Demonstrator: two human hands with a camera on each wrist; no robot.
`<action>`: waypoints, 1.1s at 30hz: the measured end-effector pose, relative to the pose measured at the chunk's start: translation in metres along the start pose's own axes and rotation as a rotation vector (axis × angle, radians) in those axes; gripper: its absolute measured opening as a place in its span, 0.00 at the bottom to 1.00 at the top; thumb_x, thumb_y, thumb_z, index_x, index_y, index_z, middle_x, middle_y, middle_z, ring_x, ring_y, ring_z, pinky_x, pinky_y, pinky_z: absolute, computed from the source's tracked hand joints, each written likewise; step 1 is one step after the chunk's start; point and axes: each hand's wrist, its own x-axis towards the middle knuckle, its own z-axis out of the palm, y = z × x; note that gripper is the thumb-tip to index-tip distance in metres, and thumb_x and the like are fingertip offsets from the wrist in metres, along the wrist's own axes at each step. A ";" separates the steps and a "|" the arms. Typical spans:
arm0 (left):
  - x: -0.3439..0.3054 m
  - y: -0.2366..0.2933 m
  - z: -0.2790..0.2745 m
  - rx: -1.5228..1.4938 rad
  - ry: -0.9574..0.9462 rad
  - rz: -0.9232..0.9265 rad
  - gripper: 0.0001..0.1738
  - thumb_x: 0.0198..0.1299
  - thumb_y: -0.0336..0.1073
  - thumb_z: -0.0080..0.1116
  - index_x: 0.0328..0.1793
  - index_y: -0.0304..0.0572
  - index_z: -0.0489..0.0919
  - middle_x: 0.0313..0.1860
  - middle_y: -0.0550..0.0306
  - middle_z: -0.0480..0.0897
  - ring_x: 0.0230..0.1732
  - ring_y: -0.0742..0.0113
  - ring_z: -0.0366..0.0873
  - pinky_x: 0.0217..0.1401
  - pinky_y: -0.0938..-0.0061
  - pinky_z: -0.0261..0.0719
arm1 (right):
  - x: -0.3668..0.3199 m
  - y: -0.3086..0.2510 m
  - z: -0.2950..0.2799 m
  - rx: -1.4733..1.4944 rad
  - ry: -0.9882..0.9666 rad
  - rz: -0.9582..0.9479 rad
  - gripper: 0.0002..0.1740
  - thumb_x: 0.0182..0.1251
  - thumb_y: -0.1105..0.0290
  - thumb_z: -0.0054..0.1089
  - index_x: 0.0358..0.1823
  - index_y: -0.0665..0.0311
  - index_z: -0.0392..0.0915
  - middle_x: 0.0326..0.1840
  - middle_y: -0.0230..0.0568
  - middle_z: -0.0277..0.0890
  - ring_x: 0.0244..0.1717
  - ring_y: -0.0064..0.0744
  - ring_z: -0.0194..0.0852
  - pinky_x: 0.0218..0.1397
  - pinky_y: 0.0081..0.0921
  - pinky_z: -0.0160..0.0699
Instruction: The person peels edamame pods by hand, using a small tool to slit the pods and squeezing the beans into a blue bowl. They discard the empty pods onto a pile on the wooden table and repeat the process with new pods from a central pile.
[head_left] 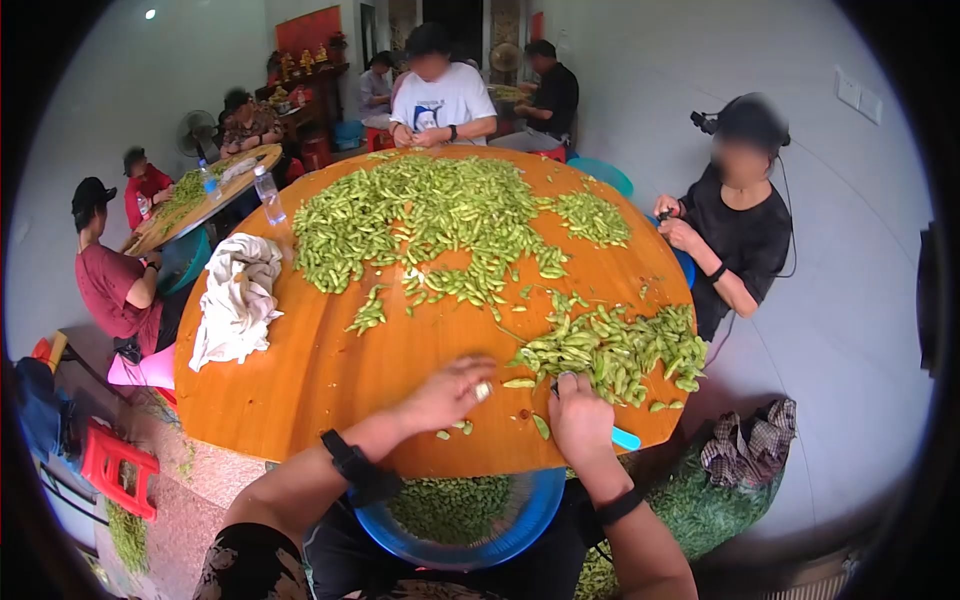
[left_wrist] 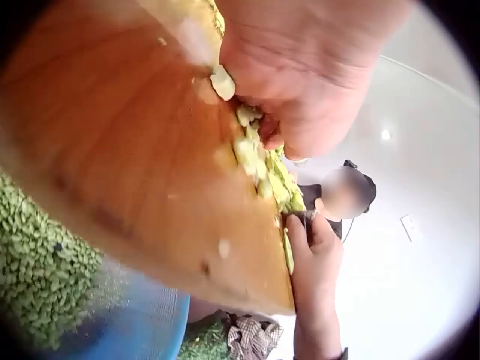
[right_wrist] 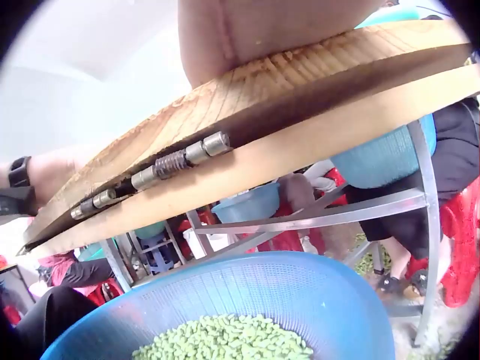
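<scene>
My left hand (head_left: 448, 392) is above the round wooden table (head_left: 330, 400), fingers bent. A pale bean-like piece (head_left: 483, 390) shows at its fingertips; I cannot tell whether it is gripped. To the right, my right hand (head_left: 583, 420) is at the near table edge, beside a heap of green soybean pods (head_left: 620, 350). Its thumb and curled fingers hold a small dark tool (left_wrist: 304, 215) with a metal part. A turquoise strip (head_left: 626, 438) shows beside that wrist. Several loose beans (head_left: 455, 430) lie on the wood near my left hand. Below the edge, a blue basket (right_wrist: 330, 289) holds shelled beans (right_wrist: 225, 341).
A larger pod heap (head_left: 430, 210) covers the far middle of the table. Crumpled white cloth (head_left: 238, 295) and a water bottle (head_left: 269, 195) are at the left. People sit across and at the right; a red stool (head_left: 118, 468) and a green sack (head_left: 715, 505) flank the table.
</scene>
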 end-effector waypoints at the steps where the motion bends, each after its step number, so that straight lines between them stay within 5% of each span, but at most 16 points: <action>1: -0.007 0.012 -0.001 -0.075 -0.079 0.003 0.19 0.68 0.37 0.50 0.63 0.40 0.71 0.67 0.47 0.70 0.68 0.46 0.65 0.71 0.59 0.62 | 0.001 0.000 0.002 0.045 0.033 -0.018 0.10 0.57 0.69 0.59 0.36 0.64 0.69 0.31 0.48 0.73 0.28 0.49 0.78 0.28 0.41 0.78; 5: -0.031 0.031 -0.023 0.025 0.011 0.165 0.14 0.61 0.32 0.57 0.53 0.43 0.79 0.62 0.51 0.75 0.64 0.50 0.70 0.67 0.61 0.67 | 0.002 -0.003 -0.007 0.012 -0.004 -0.006 0.10 0.58 0.70 0.57 0.38 0.64 0.69 0.31 0.46 0.73 0.27 0.45 0.79 0.26 0.37 0.79; 8: -0.030 0.014 -0.068 0.252 0.326 -0.211 0.05 0.52 0.30 0.61 0.35 0.44 0.82 0.39 0.49 0.80 0.45 0.49 0.77 0.50 0.61 0.77 | 0.003 0.002 -0.004 0.009 -0.013 -0.161 0.08 0.60 0.71 0.58 0.35 0.66 0.70 0.30 0.52 0.74 0.25 0.51 0.77 0.26 0.44 0.76; 9: -0.031 -0.016 -0.079 0.488 0.436 -0.133 0.06 0.50 0.29 0.63 0.35 0.41 0.81 0.34 0.49 0.78 0.42 0.47 0.76 0.47 0.59 0.77 | 0.007 0.002 -0.007 0.008 -0.012 -0.167 0.08 0.60 0.71 0.58 0.35 0.66 0.70 0.30 0.52 0.74 0.25 0.51 0.77 0.26 0.44 0.76; 11: -0.036 -0.048 -0.097 0.675 0.393 -0.340 0.08 0.49 0.28 0.60 0.38 0.40 0.81 0.37 0.50 0.77 0.49 0.46 0.74 0.49 0.58 0.76 | 0.012 0.000 -0.020 0.020 -0.074 -0.166 0.07 0.63 0.70 0.56 0.35 0.66 0.71 0.28 0.52 0.74 0.25 0.53 0.77 0.27 0.44 0.76; 15: -0.032 -0.095 -0.106 0.591 0.339 -0.350 0.10 0.51 0.29 0.58 0.42 0.39 0.80 0.39 0.47 0.78 0.44 0.43 0.77 0.47 0.56 0.77 | 0.022 -0.006 -0.029 0.280 0.041 -0.054 0.06 0.65 0.72 0.53 0.39 0.68 0.70 0.29 0.56 0.74 0.26 0.58 0.75 0.28 0.44 0.76; 16: -0.032 -0.100 -0.105 0.552 0.303 -0.383 0.11 0.51 0.29 0.58 0.43 0.39 0.80 0.39 0.45 0.78 0.41 0.42 0.78 0.46 0.56 0.77 | 0.026 -0.006 -0.030 0.389 0.048 -0.079 0.05 0.68 0.73 0.50 0.41 0.66 0.70 0.26 0.49 0.75 0.20 0.48 0.75 0.22 0.35 0.74; 17: -0.031 -0.103 -0.105 0.545 0.300 -0.385 0.11 0.51 0.29 0.58 0.43 0.39 0.80 0.39 0.45 0.78 0.41 0.42 0.78 0.46 0.56 0.77 | 0.030 -0.008 -0.035 0.385 0.042 -0.077 0.05 0.68 0.73 0.50 0.41 0.66 0.70 0.26 0.49 0.75 0.20 0.48 0.75 0.22 0.35 0.74; 19: -0.029 -0.099 -0.103 0.702 0.283 -0.379 0.13 0.52 0.29 0.55 0.45 0.38 0.78 0.41 0.40 0.78 0.37 0.38 0.78 0.43 0.53 0.78 | 0.046 -0.025 -0.068 1.117 -0.485 0.523 0.05 0.71 0.70 0.49 0.42 0.63 0.70 0.23 0.39 0.73 0.18 0.29 0.74 0.17 0.25 0.69; 20: -0.027 -0.088 -0.104 0.697 0.280 -0.371 0.13 0.52 0.29 0.55 0.45 0.38 0.78 0.41 0.40 0.78 0.37 0.38 0.78 0.43 0.53 0.78 | 0.052 -0.034 -0.079 1.320 -0.518 0.519 0.06 0.73 0.68 0.47 0.42 0.63 0.70 0.23 0.32 0.71 0.17 0.17 0.68 0.16 0.15 0.63; 23: -0.019 -0.050 -0.096 0.533 0.211 -0.504 0.09 0.59 0.27 0.53 0.45 0.38 0.77 0.40 0.45 0.82 0.37 0.51 0.81 0.40 0.60 0.80 | 0.062 -0.052 -0.079 1.528 -0.453 0.470 0.06 0.73 0.69 0.45 0.41 0.64 0.70 0.23 0.33 0.71 0.16 0.19 0.67 0.15 0.15 0.61; 25: -0.019 -0.036 -0.073 -0.279 0.279 -0.291 0.15 0.64 0.26 0.51 0.57 0.40 0.77 0.44 0.57 0.82 0.25 0.73 0.76 0.26 0.76 0.76 | 0.057 -0.056 -0.039 1.498 -0.560 0.464 0.07 0.73 0.68 0.46 0.40 0.64 0.71 0.23 0.33 0.71 0.16 0.18 0.68 0.15 0.14 0.60; 28: -0.012 0.007 -0.061 -0.639 0.123 -0.397 0.18 0.67 0.26 0.49 0.63 0.43 0.76 0.44 0.67 0.80 0.26 0.86 0.69 0.23 0.87 0.70 | 0.053 -0.082 -0.021 1.341 -0.651 0.484 0.08 0.72 0.68 0.49 0.40 0.64 0.73 0.24 0.30 0.71 0.17 0.16 0.67 0.16 0.14 0.59; 33: -0.009 0.006 -0.043 -0.618 0.084 -0.371 0.20 0.67 0.24 0.46 0.63 0.44 0.76 0.41 0.65 0.79 0.26 0.84 0.72 0.24 0.86 0.72 | 0.049 -0.086 -0.022 1.365 -0.674 0.571 0.07 0.71 0.67 0.50 0.40 0.64 0.74 0.25 0.28 0.71 0.18 0.15 0.67 0.17 0.14 0.61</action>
